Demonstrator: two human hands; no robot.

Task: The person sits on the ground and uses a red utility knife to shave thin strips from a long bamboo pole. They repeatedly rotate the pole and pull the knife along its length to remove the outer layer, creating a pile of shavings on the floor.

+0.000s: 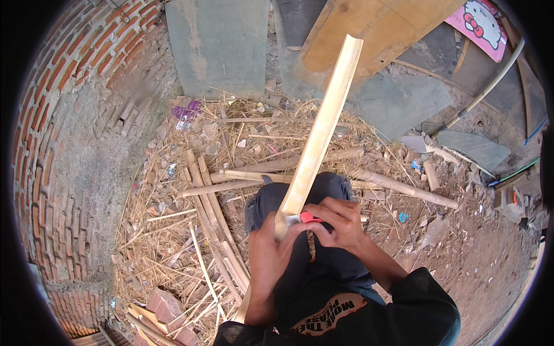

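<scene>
A long split bamboo piece (321, 130), pale and hollowed on its inner face, slants up and away from my lap. My left hand (269, 245) is closed around its lower part, the thumb along the near edge. In my right hand (339, 222) is a small red-handled knife (309, 217), pinched between thumb and fingers. Its short grey blade touches the bamboo's inner face just above my left hand. My left thumb tip meets my right thumb beside the handle. The bamboo's lower end is partly hidden behind my left arm.
Split bamboo strips (216, 228) lie at my left, and round bamboo poles (407, 189) on the ground ahead. Straw, shavings and rubble cover the ground. A brick wall (75, 144) rises at left; grey boards (222, 49) and a brown board (378, 34) stand at the back.
</scene>
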